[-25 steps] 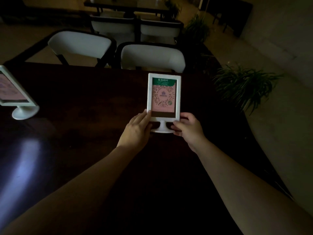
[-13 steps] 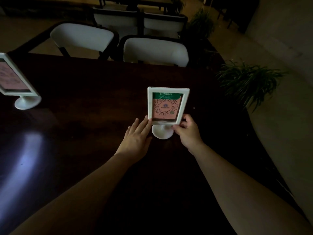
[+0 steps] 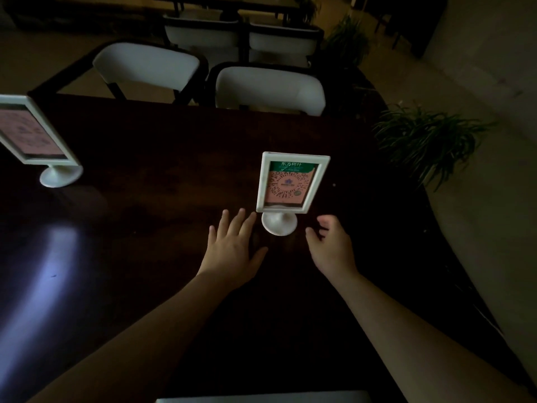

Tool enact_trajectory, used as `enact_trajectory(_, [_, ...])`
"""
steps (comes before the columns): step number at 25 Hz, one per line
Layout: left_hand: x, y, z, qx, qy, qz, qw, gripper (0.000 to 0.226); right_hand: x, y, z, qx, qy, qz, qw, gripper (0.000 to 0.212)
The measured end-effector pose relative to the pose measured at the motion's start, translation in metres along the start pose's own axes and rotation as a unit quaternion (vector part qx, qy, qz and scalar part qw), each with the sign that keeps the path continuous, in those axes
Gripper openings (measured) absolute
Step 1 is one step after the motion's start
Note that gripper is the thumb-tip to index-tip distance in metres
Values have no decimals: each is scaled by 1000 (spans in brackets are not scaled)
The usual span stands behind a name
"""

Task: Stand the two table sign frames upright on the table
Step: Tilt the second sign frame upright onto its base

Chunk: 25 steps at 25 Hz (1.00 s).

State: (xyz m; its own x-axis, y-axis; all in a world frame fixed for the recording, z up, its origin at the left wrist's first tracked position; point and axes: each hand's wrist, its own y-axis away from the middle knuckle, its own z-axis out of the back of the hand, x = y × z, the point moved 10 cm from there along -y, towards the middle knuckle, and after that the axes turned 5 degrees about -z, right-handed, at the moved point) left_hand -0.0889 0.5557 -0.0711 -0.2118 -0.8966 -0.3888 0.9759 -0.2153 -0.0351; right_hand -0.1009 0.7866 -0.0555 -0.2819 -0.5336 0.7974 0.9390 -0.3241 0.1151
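Note:
A white table sign frame [image 3: 292, 183] with a pink and green QR card stands upright on its round foot in the middle of the dark wooden table [image 3: 151, 199]. A second white sign frame [image 3: 32, 135] stands upright at the table's left edge. My left hand [image 3: 232, 245] lies flat, fingers spread, just left of the middle frame's foot, not touching it. My right hand [image 3: 329, 245] hovers just right of the foot, fingers curled loosely and holding nothing.
Two white-backed chairs [image 3: 270, 88] stand at the table's far side, with more chairs behind. A leafy potted plant [image 3: 421, 138] sits off the right edge. A pale light reflection [image 3: 49, 271] lies on the left of the tabletop.
Both hands held the middle frame by its lower edge and foot; they have let go and drawn back to either side. The frame stands on its own.

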Motion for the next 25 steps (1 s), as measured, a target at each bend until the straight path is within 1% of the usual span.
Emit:
enact_trajectory(1, [-4, 4, -3, 17, -17, -3, 1000, 90, 6, 10, 0, 6, 57, 37, 998, 39])
enact_trajectory(3, [-14, 12, -12, 51, -49, -15, 997, 95, 14, 28, -14, 64, 159, 101, 980, 47])
enact_trajectory(6, [-27, 17, -25, 90, -82, -47, 991, 95, 10, 44, -41, 173, 255, 149, 939, 65])
enact_trajectory(8, [-29, 15, -33, 109, -93, -50, 988, 94, 4, 46, -54, 202, 307, 166, 915, 72])
enact_trajectory(11, [-28, 8, -42, 135, -107, -38, 984, 91, -2, 41, -66, 215, 350, 172, 895, 80])
enact_trajectory(15, [-27, -2, -49, 143, -102, -40, 984, 87, -6, 29, -76, 217, 369, 176, 887, 85])
enact_trajectory(18, [-30, -10, -54, 131, -96, -48, 986, 89, -10, 19, -78, 206, 374, 170, 888, 88])
enact_trajectory(25, [-39, -48, -60, 121, -103, -60, 985, 88, -15, -11, -72, 197, 375, 151, 893, 88])
